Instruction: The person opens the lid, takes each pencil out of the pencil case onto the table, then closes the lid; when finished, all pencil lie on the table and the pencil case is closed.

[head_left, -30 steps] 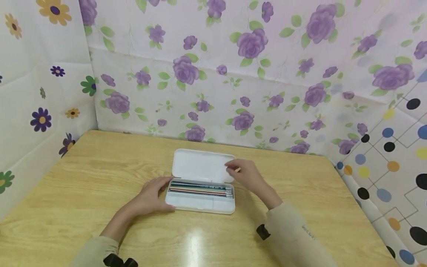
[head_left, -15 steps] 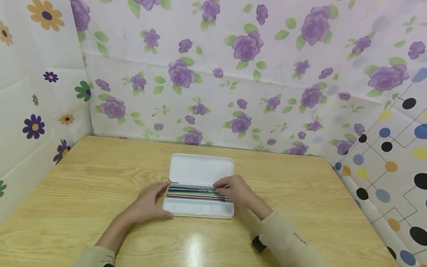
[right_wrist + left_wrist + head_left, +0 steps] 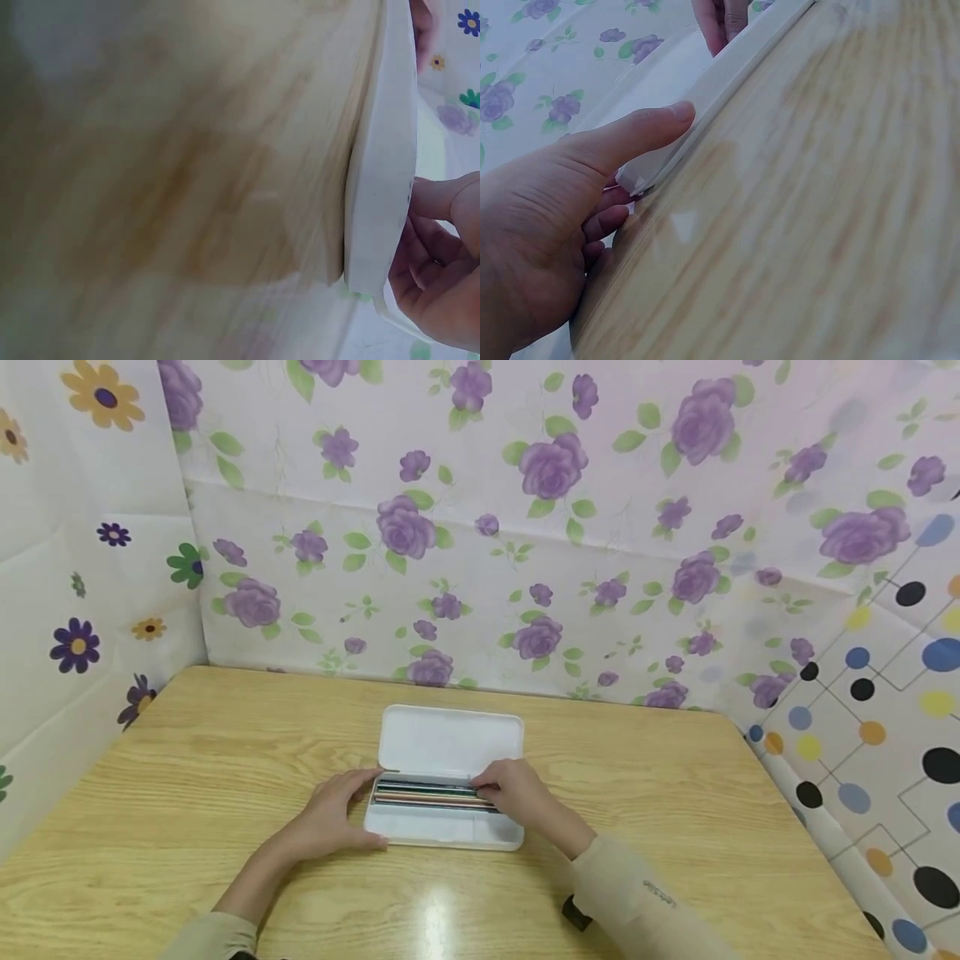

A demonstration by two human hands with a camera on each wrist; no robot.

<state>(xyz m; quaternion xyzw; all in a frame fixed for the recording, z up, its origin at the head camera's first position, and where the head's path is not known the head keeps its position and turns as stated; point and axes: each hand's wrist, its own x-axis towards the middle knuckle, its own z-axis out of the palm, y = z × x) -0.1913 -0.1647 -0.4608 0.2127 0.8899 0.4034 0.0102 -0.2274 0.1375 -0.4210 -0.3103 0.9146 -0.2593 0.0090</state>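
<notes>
A white pencil case [image 3: 420,828] lies on the table, its lid [image 3: 450,739] swung back. Several dark and striped pencils [image 3: 423,794] lie side by side in its rear part. My left hand [image 3: 326,822] holds the case's left end, thumb at the front edge and fingers toward the back corner; the left wrist view shows the thumb on the case wall [image 3: 739,71]. With curled fingers, my right hand [image 3: 525,797] pinches a pencil near the right end of the row. In the right wrist view its fingertips are hidden behind the case wall [image 3: 384,150].
The wood-grain table [image 3: 247,735] surrounds the case. A purple-flowered sheet [image 3: 337,568] hangs along the back edge, with a daisy-patterned sheet [image 3: 45,710] on the left and a dotted sheet [image 3: 892,777] on the right.
My right hand has come down from in front of the lid to the pencils, then slid slightly left. The left hand keeps its place on the case. The head view has shifted slightly.
</notes>
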